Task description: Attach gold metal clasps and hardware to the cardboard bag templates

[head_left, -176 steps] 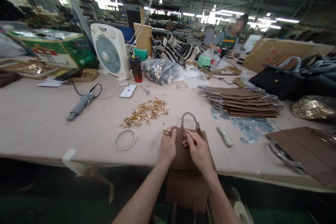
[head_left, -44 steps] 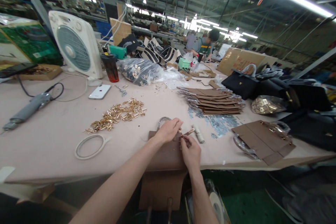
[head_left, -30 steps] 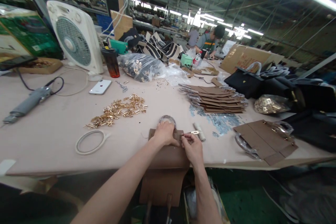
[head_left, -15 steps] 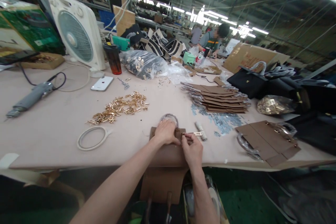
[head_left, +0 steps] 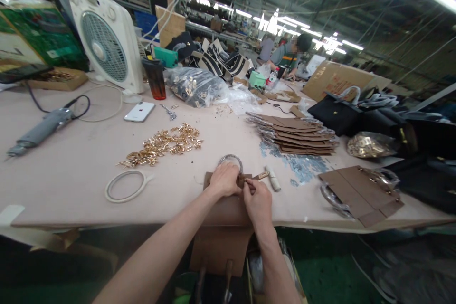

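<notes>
At the table's front edge lies a brown bag panel (head_left: pixel 228 211), its lower part hanging over the edge. A plastic-wrapped handle (head_left: pixel 231 156) loops up behind it. My left hand (head_left: pixel 225 179) is closed over the panel's upper part at the foot of the handle, thumb pointing right. Close beside it, my right hand (head_left: pixel 258 198) pinches a narrow brown strap (head_left: pixel 253 178). This strap sticks out to the right and has a gold metal piece (head_left: pixel 263 175) at its end. My fingers hide the spot where strap and panel meet. A pale rolled piece (head_left: pixel 273 179) lies just right of the strap.
Gold fittings (head_left: pixel 164 145) lie in a heap behind a tape roll (head_left: pixel 125 186). Left stand a grey power driver (head_left: pixel 42 132), a phone (head_left: pixel 139 112) and a fan (head_left: pixel 107 42). Stacked brown panels (head_left: pixel 299 134) and another brown bag piece (head_left: pixel 359 192) lie right. A co-worker (head_left: pixel 288 54) leans in behind.
My right hand has moved slightly left, closer to my left hand. The strap's gold end has shifted left and tilted upward. My left hand stays in place.
</notes>
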`<state>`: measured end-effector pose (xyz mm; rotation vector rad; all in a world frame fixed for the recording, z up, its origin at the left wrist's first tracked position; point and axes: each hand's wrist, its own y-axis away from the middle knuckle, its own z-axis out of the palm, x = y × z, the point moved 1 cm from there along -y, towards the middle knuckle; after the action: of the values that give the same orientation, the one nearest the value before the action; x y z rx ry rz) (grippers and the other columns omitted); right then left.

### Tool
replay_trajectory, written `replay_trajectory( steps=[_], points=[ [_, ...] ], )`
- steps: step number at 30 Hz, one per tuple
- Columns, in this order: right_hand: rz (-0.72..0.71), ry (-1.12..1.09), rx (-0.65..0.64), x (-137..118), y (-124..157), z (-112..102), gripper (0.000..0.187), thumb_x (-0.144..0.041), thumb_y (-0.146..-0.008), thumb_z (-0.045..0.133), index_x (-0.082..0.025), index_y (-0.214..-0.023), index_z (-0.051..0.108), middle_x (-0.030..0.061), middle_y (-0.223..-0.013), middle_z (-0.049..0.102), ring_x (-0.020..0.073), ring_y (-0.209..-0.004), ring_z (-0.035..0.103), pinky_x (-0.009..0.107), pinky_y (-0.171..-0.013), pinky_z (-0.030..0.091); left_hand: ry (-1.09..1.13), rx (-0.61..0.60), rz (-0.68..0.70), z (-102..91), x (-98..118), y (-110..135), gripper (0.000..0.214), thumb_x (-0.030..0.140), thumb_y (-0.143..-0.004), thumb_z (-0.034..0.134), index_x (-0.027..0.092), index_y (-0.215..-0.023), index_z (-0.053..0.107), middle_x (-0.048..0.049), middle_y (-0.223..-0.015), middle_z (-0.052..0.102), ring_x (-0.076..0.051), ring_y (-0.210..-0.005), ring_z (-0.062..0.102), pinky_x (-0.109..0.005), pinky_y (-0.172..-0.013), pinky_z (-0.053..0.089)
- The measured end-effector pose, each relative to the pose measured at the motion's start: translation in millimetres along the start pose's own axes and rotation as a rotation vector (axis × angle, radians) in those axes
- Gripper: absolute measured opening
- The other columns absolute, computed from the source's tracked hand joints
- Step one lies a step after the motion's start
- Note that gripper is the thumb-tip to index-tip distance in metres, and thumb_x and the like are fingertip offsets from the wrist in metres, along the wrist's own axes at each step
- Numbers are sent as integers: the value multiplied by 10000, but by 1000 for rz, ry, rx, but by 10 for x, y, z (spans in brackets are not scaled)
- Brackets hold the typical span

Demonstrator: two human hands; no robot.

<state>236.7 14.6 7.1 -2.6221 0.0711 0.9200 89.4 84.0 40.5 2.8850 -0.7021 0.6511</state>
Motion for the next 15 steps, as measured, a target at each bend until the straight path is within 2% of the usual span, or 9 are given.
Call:
replay_trajectory(
  steps=[3, 6, 10, 13, 15],
  points=[
    [17, 56, 32, 3, 88, 6, 347, -378, -995, 541, -202, -1176, 779, 118, -994, 718, 245, -893, 694, 364, -831, 545, 10, 16, 2, 8, -9, 9, 582, 574, -631, 872, 164, -984, 658, -142, -1074, 668, -365, -1071, 634, -455, -934, 505],
    [10, -55, 48, 55, 192, 9, 380, -406, -1014, 520, -237, -1259, 755, 116, -1107, 720, 252, -1025, 690, 369, -895, 541, 36, 22, 21, 1, -10, 29, 652, 610, -585, 903, 168, -987, 643, -137, -1074, 667, -368, -1058, 636, -454, -919, 505],
    [85, -262, 90, 137, 199, -23, 354, -465, -947, 632, -220, -1151, 785, 124, -1213, 675, 242, -1036, 688, 362, -895, 566, 72, 45, 54, -31, -18, 77, 630, 589, -590, 914, 187, -974, 617, -110, -1063, 661, -338, -1026, 636, -415, -873, 502],
    [181, -418, 114, 137, 143, -62, 553, -470, -838, 762, -188, -1301, 658, 142, -1281, 661, 246, -1025, 706, 366, -891, 585, 106, 81, 69, -55, -28, 118, 587, 624, -649, 862, 204, -956, 590, -86, -1039, 648, -305, -971, 628, -393, -819, 498],
    [210, -502, 85, 104, 135, -78, 682, -447, -815, 781, -173, -1393, 547, 140, -1226, 707, 260, -1033, 720, 390, -916, 586, 117, 113, 82, -71, -21, 152, 530, 610, -701, 825, 205, -932, 574, -81, -1027, 639, -291, -956, 618, -390, -814, 497]
  ],
)
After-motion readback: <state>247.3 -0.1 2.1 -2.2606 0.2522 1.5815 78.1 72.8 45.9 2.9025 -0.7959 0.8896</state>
